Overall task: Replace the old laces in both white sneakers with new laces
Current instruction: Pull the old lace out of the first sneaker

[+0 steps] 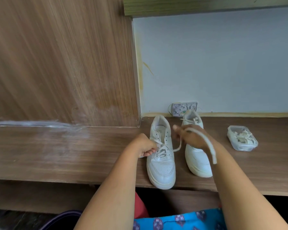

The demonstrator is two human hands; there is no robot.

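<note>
Head view: left hand (144,146) fingers pinching left sneaker (161,156) lace (176,149), right hand (192,136) gripping its end.

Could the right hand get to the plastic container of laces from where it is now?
Probably yes. The plastic container sits open-topped on the shelf, right of the right hand, nothing between them. But that hand already holds a lace, which it may need to drop first.

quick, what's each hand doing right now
Left hand: grips the left sneaker at its side.
Right hand: holds a lace pulled from that sneaker.
</note>
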